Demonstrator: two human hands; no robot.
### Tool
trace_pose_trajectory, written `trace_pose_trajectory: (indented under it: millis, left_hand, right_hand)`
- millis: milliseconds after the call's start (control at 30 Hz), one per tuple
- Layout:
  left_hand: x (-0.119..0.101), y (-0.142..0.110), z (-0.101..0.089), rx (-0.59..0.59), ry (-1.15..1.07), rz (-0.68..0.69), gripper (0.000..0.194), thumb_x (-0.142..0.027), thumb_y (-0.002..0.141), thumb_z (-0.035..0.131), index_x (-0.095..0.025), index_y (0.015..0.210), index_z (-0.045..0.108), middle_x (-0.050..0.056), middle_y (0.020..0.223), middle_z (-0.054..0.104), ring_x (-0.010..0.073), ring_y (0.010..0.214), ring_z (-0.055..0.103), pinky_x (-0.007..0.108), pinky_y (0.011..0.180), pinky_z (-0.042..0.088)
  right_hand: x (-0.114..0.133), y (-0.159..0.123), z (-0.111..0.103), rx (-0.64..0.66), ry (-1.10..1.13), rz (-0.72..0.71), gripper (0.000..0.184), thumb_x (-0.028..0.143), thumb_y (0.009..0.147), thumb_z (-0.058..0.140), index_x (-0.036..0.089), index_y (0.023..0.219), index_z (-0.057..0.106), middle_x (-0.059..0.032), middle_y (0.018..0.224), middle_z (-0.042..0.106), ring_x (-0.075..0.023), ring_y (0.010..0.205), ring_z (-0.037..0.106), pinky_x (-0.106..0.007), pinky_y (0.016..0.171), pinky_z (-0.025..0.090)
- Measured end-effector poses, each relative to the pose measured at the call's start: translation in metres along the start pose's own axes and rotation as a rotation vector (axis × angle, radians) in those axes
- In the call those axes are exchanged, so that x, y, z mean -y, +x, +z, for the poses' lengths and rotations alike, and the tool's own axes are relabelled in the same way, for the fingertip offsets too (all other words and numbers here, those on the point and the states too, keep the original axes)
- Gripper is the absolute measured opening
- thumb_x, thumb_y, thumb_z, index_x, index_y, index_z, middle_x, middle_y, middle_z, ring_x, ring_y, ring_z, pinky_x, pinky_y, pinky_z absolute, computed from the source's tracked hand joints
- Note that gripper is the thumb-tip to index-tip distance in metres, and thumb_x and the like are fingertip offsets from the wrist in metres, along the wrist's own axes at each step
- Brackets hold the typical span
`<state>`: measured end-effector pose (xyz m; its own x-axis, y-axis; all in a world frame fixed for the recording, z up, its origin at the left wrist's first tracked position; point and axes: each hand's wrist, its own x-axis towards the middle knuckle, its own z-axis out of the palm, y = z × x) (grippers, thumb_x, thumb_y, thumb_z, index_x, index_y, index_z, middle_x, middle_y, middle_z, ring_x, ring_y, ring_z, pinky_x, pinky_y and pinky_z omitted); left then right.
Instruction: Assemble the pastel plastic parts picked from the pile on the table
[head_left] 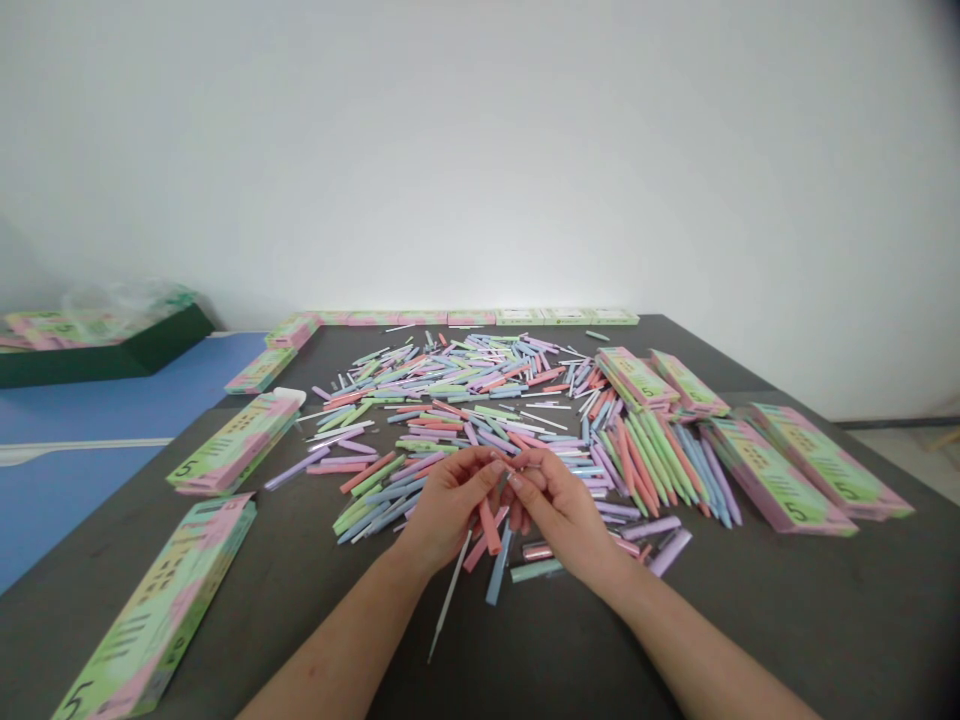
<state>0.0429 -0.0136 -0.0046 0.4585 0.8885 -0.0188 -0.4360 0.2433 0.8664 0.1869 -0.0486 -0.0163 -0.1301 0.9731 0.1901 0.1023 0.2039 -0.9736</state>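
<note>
My left hand (450, 505) and my right hand (559, 512) meet above a loose heap of pastel plastic sticks (450, 400), their fingertips pinching a slim grey-tipped piece (503, 482). Most of that piece is hidden by my fingers. Just below my hands lie a pink stick (489, 526) and a blue stick (499, 565). A thin white rod (448, 592) rests on the table near my left wrist. A short green stick (536, 571) lies under my right hand.
Flat green-and-pink boxes marked 5 (232, 445) stand along the dark table's (750, 600) sides and far edge. A sorted row of sticks (660, 465) fans out at right. Beyond the left edge are a blue surface (67, 500) and a dark green tray (105, 350).
</note>
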Motion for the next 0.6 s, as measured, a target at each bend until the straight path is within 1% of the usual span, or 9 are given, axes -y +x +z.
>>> trace_pose_trajectory:
  millis: [67, 133, 200, 233, 300, 367, 467, 600]
  left_hand:
    - [0.0016, 0.0000, -0.0007, 0.029, 0.003, -0.001, 0.014, -0.027, 0.080, 0.066, -0.015, 0.083, 0.061, -0.006, 0.046, 0.051, 0.0071, 0.038, 0.047, 0.021, 0.044, 0.041]
    - [0.0032, 0.0004, -0.0022, 0.046, 0.018, 0.002, 0.014, -0.027, 0.081, 0.065, -0.014, 0.082, 0.061, -0.005, 0.047, 0.051, 0.0077, 0.040, 0.048, 0.019, 0.042, 0.038]
    - [0.0043, 0.0010, -0.0037, 0.041, 0.036, 0.006, 0.014, -0.026, 0.080, 0.065, -0.014, 0.082, 0.061, -0.004, 0.051, 0.053, 0.0071, 0.042, 0.049, 0.018, 0.041, 0.035]
    - [0.0045, 0.0013, -0.0041, 0.039, 0.032, 0.005, 0.013, -0.026, 0.080, 0.065, -0.014, 0.082, 0.061, -0.002, 0.056, 0.056, 0.0073, 0.043, 0.051, 0.018, 0.042, 0.036]
    - [0.0041, 0.0015, -0.0040, 0.043, 0.023, -0.005, 0.014, -0.027, 0.081, 0.065, -0.014, 0.082, 0.060, -0.003, 0.056, 0.056, 0.0074, 0.041, 0.050, 0.019, 0.041, 0.038]
    - [0.0030, 0.0014, -0.0029, 0.059, 0.014, -0.009, 0.014, -0.027, 0.081, 0.064, -0.014, 0.082, 0.060, -0.003, 0.056, 0.055, 0.0091, 0.041, 0.052, 0.022, 0.042, 0.042]
    - [0.0021, 0.0011, -0.0009, 0.063, -0.005, 0.007, 0.013, -0.026, 0.080, 0.065, -0.014, 0.081, 0.061, -0.002, 0.057, 0.056, 0.0114, 0.046, 0.056, 0.026, 0.046, 0.049]
    - [0.0032, 0.0014, -0.0015, 0.037, -0.004, 0.017, 0.013, -0.025, 0.079, 0.066, -0.013, 0.080, 0.062, -0.001, 0.058, 0.057, 0.0094, 0.048, 0.054, 0.024, 0.049, 0.049]
  right_hand:
    - [0.0004, 0.0013, 0.0010, 0.000, 0.095, -0.002, 0.020, 0.038, 0.092, 0.048, 0.021, 0.101, 0.044, 0.0051, 0.057, 0.059, -0.0108, 0.048, 0.056, -0.021, 0.047, 0.044]
    - [0.0009, 0.0030, 0.0015, 0.008, 0.201, 0.001, 0.019, 0.038, 0.091, 0.051, 0.021, 0.095, 0.044, 0.0056, 0.058, 0.059, -0.0096, 0.046, 0.055, -0.020, 0.045, 0.043]
    - [0.0014, 0.0047, 0.0011, 0.040, 0.314, 0.007, 0.019, 0.038, 0.091, 0.051, 0.020, 0.092, 0.045, 0.0041, 0.065, 0.060, -0.0086, 0.047, 0.056, -0.020, 0.044, 0.044]
    - [0.0015, 0.0054, 0.0007, 0.062, 0.364, 0.009, 0.019, 0.038, 0.091, 0.051, 0.020, 0.092, 0.046, 0.0030, 0.069, 0.061, -0.0085, 0.048, 0.057, -0.020, 0.045, 0.044]
    - [0.0017, 0.0062, -0.0001, 0.099, 0.429, 0.005, 0.018, 0.037, 0.090, 0.053, 0.020, 0.094, 0.048, 0.0016, 0.074, 0.062, -0.0087, 0.052, 0.059, -0.021, 0.047, 0.046]
    - [0.0017, 0.0064, -0.0004, 0.109, 0.438, -0.005, 0.017, 0.034, 0.090, 0.055, 0.020, 0.095, 0.048, 0.0017, 0.074, 0.062, -0.0089, 0.053, 0.059, -0.021, 0.048, 0.047]
    - [0.0020, 0.0063, 0.0003, 0.090, 0.416, -0.014, 0.016, 0.034, 0.089, 0.055, 0.021, 0.094, 0.047, 0.0027, 0.071, 0.062, -0.0092, 0.053, 0.059, -0.021, 0.048, 0.046]
    - [0.0030, 0.0056, 0.0009, 0.067, 0.378, -0.020, 0.016, 0.034, 0.089, 0.055, 0.021, 0.093, 0.047, 0.0032, 0.069, 0.061, -0.0095, 0.055, 0.058, -0.021, 0.049, 0.045]
